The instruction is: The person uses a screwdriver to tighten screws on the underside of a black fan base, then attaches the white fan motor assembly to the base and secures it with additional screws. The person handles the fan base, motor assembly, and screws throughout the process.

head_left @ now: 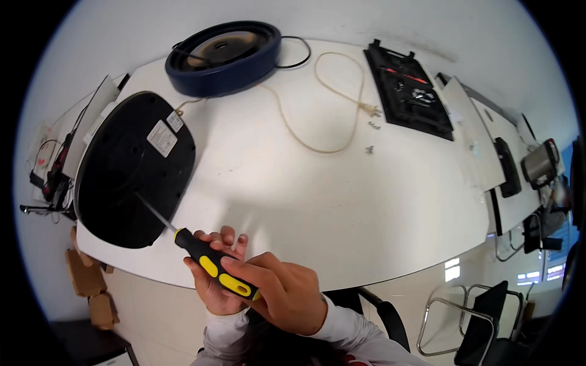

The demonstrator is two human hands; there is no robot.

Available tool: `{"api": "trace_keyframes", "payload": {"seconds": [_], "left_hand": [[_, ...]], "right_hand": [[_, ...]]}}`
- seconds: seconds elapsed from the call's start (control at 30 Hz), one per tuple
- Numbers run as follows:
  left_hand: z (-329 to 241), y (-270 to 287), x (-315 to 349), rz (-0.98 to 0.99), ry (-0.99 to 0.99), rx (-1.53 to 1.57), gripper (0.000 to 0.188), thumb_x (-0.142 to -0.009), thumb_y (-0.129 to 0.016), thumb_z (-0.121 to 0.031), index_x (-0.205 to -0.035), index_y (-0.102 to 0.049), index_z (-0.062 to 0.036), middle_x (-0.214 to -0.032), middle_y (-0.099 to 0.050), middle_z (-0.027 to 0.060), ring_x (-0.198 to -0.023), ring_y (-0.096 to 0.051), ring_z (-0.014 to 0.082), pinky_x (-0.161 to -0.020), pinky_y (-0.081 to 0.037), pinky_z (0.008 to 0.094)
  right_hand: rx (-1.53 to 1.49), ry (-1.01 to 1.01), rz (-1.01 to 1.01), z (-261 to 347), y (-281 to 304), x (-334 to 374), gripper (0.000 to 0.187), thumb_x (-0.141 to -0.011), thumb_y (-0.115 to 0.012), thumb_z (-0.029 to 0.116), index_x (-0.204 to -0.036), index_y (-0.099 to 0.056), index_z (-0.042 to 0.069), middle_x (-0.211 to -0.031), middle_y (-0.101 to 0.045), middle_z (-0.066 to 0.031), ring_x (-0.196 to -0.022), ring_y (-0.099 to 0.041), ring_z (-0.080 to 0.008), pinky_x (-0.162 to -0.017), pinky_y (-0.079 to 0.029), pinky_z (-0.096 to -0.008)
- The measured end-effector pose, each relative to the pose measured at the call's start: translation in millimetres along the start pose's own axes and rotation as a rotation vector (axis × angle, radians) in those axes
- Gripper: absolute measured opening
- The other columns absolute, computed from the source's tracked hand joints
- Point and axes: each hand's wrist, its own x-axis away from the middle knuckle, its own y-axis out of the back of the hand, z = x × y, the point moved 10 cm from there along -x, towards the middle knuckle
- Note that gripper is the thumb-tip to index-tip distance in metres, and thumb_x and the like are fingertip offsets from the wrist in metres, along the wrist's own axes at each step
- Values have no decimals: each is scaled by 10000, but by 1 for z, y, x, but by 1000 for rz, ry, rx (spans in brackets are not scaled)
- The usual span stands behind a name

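My right hand [287,290] is closed round the black and yellow handle of a screwdriver [207,263], with the thumb along its top. The shaft slants up and left over a black appliance base [110,171], its tip close to or touching the dark surface; I cannot tell which. My left hand [213,297] is behind and under the handle, palm up, fingers loosely bent and apart. The handle covers part of that palm, so contact is unclear. The base shows its underside, with pale labels and several recessed holes, at the table's left.
A round dark-blue appliance part [223,58] with a black cord stands at the back. A pale power cord [332,150] loops across the white table [293,207]. Small screws [370,149] lie near its plug. An open black tool case [409,91] is at back right; chairs [482,323] stand lower right.
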Motion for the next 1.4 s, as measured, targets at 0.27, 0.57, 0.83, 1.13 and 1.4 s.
{"api": "trace_keyframes", "payload": {"seconds": [0.27,0.57,0.83,1.13,1.4], "left_hand": [[-8,-2,4,-94,-15,-304,481,-873,-514,-477,-1072,-453,-43,-955,-524,78,-943,-463,176,-878,-361,340],[-30,7,-1,-37,15,-328,550,-876,-553,-375,-1233,-387,9,-1082,-542,90,-1036,-499,168,-908,-369,305],[-86,34,-10,-246,-172,-656,436,-887,-515,-251,-1254,-373,-65,-1139,-529,77,-1033,-496,145,-888,-356,297],[-106,32,-25,-266,-213,-747,598,-868,-481,-253,-1397,-245,-102,-1335,-406,147,-1211,-417,247,-1010,-297,401],[-109,24,-22,-245,-300,-768,617,-864,-496,-264,-1401,-238,-102,-1390,-349,160,-1262,-369,282,-1021,-284,414]], "right_hand": [[-121,-321,72,-18,-10,6,479,-684,-750,102,-1114,-542,68,-771,-576,-107,-617,-593,-254,-555,-455,-288],[-63,-154,-78,2,-4,1,493,-726,-718,56,-1137,-450,9,-930,-619,-164,-773,-641,-285,-657,-506,-313],[28,-308,-27,-5,-8,-4,550,-728,-743,135,-1183,-463,5,-850,-626,-142,-737,-654,-225,-650,-519,-279],[33,-255,-73,-7,-1,3,443,-742,-730,195,-1089,-548,-12,-838,-638,-133,-706,-650,-211,-637,-503,-252],[-57,-392,-272,-34,35,29,586,-816,-606,480,-1055,-540,-51,-755,-625,-115,-620,-626,-163,-586,-490,-233]]}}
